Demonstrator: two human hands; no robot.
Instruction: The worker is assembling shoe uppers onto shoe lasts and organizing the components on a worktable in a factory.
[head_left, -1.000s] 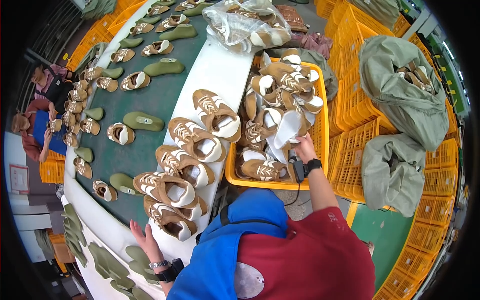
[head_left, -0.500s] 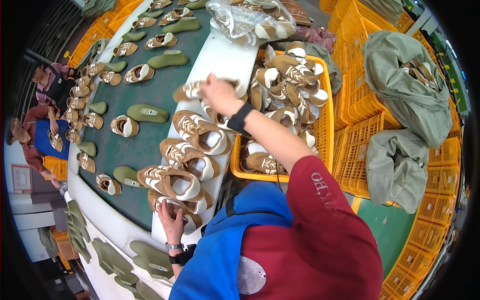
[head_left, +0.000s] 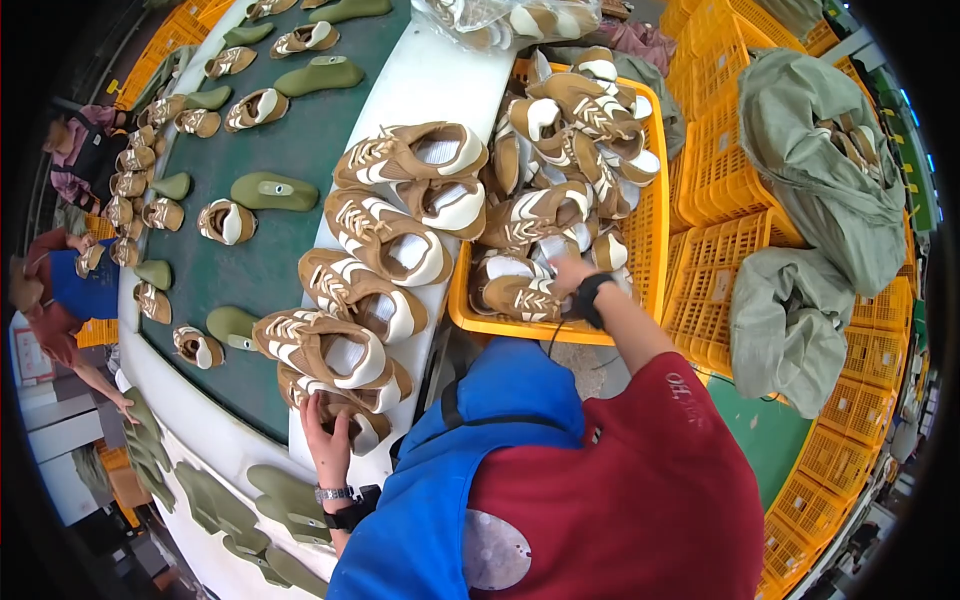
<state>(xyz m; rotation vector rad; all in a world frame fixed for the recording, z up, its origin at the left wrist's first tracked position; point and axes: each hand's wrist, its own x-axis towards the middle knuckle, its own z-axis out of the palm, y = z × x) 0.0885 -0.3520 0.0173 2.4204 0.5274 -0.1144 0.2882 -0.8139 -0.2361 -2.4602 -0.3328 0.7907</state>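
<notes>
At the near end of a row of brown-and-white sneaker uppers on the white table border, my left hand (head_left: 325,438) rests with spread fingers against the nearest upper (head_left: 360,425). A pair above it in the row (head_left: 320,345) lies with openings toward me. My right hand (head_left: 572,274) is down in the yellow basket (head_left: 655,235), among piled uppers (head_left: 535,215); its fingertips are partly hidden, so their grip is unclear. At the row's far end, an upper with white laces (head_left: 410,155) lies beside another (head_left: 440,203).
Green shoe lasts (head_left: 275,191) and uppers stand on the green belt (head_left: 235,285) to the left. More lasts (head_left: 285,495) lie at the near left. Stacked yellow crates (head_left: 710,290) and grey-green sacks (head_left: 795,325) fill the right. Two people (head_left: 70,275) work across the belt.
My right hand has released an upper at the row's far end and swung right and down into the basket. My left hand stays by the nearest upper. The view has shifted slightly.
</notes>
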